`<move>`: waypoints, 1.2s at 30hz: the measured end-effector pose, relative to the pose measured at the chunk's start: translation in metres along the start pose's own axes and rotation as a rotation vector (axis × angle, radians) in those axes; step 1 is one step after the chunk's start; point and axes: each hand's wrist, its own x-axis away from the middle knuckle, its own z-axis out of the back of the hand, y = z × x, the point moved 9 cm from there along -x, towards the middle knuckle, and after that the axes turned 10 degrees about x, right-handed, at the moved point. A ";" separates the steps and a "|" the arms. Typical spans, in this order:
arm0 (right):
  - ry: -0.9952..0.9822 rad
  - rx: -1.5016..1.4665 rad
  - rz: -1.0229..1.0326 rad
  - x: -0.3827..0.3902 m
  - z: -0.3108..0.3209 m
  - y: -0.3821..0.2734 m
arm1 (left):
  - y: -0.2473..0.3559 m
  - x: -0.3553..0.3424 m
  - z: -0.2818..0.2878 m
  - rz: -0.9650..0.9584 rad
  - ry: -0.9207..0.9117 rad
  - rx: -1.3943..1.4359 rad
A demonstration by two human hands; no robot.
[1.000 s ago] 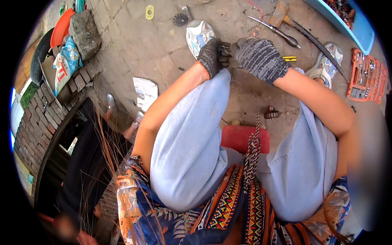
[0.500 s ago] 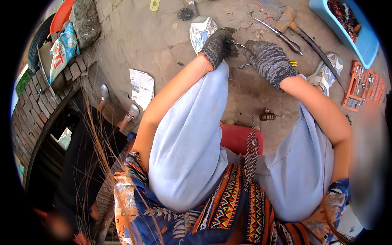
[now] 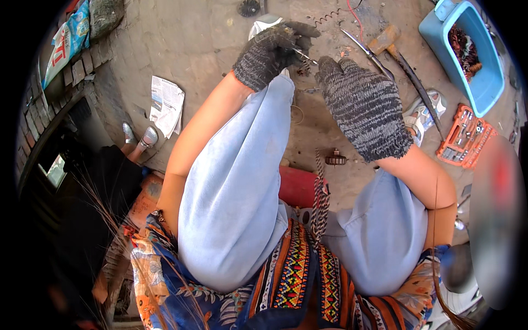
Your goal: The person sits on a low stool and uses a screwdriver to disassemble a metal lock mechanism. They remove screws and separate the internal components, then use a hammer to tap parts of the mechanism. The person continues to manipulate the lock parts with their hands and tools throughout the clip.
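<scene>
My left hand point(image 3: 264, 52), in a dark grey knit glove, is bent over my left knee with its fingers curled around a small dark part I cannot make out. A thin silver metal tool point(image 3: 304, 55) runs from it to my right hand point(image 3: 363, 104), also gloved, whose fingertips close on the tool's end. A coiled wire point(image 3: 324, 17) and red wire point(image 3: 357, 22) lie beyond my hands. A long pointed tool point(image 3: 357, 41) and a wooden-headed mallet point(image 3: 413, 80) lie right of them. A ribbed cylindrical metal part point(image 3: 335, 159) lies on the ground between my legs.
A blue plastic tub point(image 3: 480, 93) with tangled material stands at upper right, above an orange socket set point(image 3: 467, 132). A folded paper point(image 3: 165, 104) lies at left. Another person's legs and silver shoes point(image 3: 147, 137) are at left, near stacked bricks point(image 3: 77, 71) and a bag point(image 3: 63, 47).
Both hands have moved apart slightly, showing the thin metal tool between them; my left hand moved up, my right hand lower in view. The view has shifted, bringing the tub further into frame.
</scene>
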 end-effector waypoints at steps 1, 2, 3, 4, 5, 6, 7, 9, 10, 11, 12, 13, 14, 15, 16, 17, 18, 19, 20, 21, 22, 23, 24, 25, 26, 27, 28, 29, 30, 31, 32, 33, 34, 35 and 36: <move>-0.020 0.026 0.001 -0.002 -0.004 -0.001 | -0.013 -0.005 0.015 0.052 -0.013 0.100; -0.070 0.098 -0.049 -0.001 -0.007 0.010 | -0.038 -0.031 0.012 0.137 -0.086 0.228; -0.096 0.132 -0.068 -0.003 -0.015 0.017 | -0.055 -0.040 0.010 0.205 -0.117 0.331; -0.138 0.098 -0.071 -0.006 -0.026 0.027 | -0.066 -0.044 -0.018 0.338 -0.215 0.411; -0.256 0.145 -0.070 -0.005 -0.044 0.037 | -0.086 -0.051 -0.013 0.414 -0.034 0.409; -0.267 0.146 -0.040 -0.013 -0.069 0.034 | -0.104 -0.058 0.018 0.414 0.030 0.316; -0.301 0.184 -0.051 -0.015 -0.088 0.037 | -0.123 -0.072 0.041 0.440 0.045 0.238; -0.332 0.201 -0.073 -0.014 -0.110 0.046 | -0.134 -0.081 0.054 0.491 0.206 0.024; -0.346 0.210 -0.082 -0.012 -0.117 0.048 | -0.135 -0.080 0.061 0.513 0.287 -0.084; -0.329 0.194 -0.084 -0.011 -0.120 0.048 | -0.134 -0.078 0.061 0.501 0.297 -0.086; -0.311 0.178 -0.086 -0.010 -0.120 0.049 | -0.132 -0.075 0.059 0.487 0.307 -0.088; -0.292 0.163 -0.088 -0.009 -0.120 0.050 | -0.128 -0.072 0.057 0.473 0.316 -0.092; -0.291 0.171 -0.096 -0.008 -0.122 0.050 | -0.122 -0.070 0.055 0.438 0.300 -0.091; -0.286 0.178 -0.105 -0.009 -0.123 0.050 | -0.116 -0.069 0.054 0.425 0.314 -0.126; -0.281 0.185 -0.115 -0.009 -0.122 0.050 | -0.111 -0.067 0.052 0.413 0.326 -0.162; -0.279 0.179 -0.119 -0.011 -0.120 0.051 | -0.106 -0.066 0.052 0.401 0.338 -0.198; -0.276 0.166 -0.118 -0.013 -0.116 0.049 | -0.093 -0.069 0.058 0.304 0.249 -0.625; -0.275 0.159 -0.120 -0.014 -0.113 0.049 | -0.081 -0.076 0.063 0.193 0.142 -1.044; -0.197 0.164 -0.088 -0.015 -0.104 0.045 | -0.077 -0.079 0.061 0.067 0.023 -1.457; -0.207 0.171 -0.087 -0.013 -0.106 0.049 | -0.072 -0.077 0.049 -0.054 -0.012 -1.685; -0.218 0.179 -0.084 -0.013 -0.110 0.052 | -0.071 -0.072 0.036 -0.185 -0.047 -1.908; -0.228 0.186 -0.079 -0.012 -0.115 0.056 | -0.071 -0.066 0.022 -0.326 -0.082 -2.126; -0.195 0.219 -0.059 -0.010 -0.117 0.057 | -0.070 -0.066 0.022 -0.268 -0.071 -2.145; -0.202 0.211 -0.071 -0.011 -0.121 0.060 | -0.064 -0.066 0.019 -0.208 -0.053 -2.160; -0.210 0.204 -0.081 -0.013 -0.125 0.061 | -0.057 -0.068 0.016 -0.148 -0.034 -2.174; -0.211 0.195 -0.086 -0.016 -0.127 0.061 | -0.047 -0.069 0.013 -0.086 -0.008 -2.193; -0.177 0.167 -0.089 -0.016 -0.127 0.060 | -0.044 -0.071 0.011 -0.001 -0.039 -2.246; -0.217 0.160 -0.084 -0.017 -0.132 0.059 | -0.036 -0.070 0.005 -0.169 -0.016 -2.294; -0.258 0.150 -0.081 -0.019 -0.137 0.056 | -0.024 -0.064 -0.006 -0.339 0.004 -2.336; -0.298 0.140 -0.079 -0.019 -0.143 0.055 | -0.015 -0.057 -0.018 -0.512 0.023 -2.369; -0.335 0.130 -0.101 -0.019 -0.156 0.057 | -0.005 -0.069 0.010 -0.107 0.292 -2.230; -0.342 0.120 -0.116 -0.019 -0.159 0.060 | 0.005 -0.070 -0.004 -0.174 0.271 -2.153; -0.345 0.112 -0.121 -0.019 -0.161 0.061 | 0.016 -0.068 -0.014 -0.239 0.262 -2.073; -0.349 0.106 -0.126 -0.021 -0.161 0.062 | 0.023 -0.066 -0.020 -0.304 0.251 -1.992; -0.345 0.120 -0.090 -0.029 -0.160 0.054 | 0.012 -0.062 0.006 -0.308 0.236 -1.766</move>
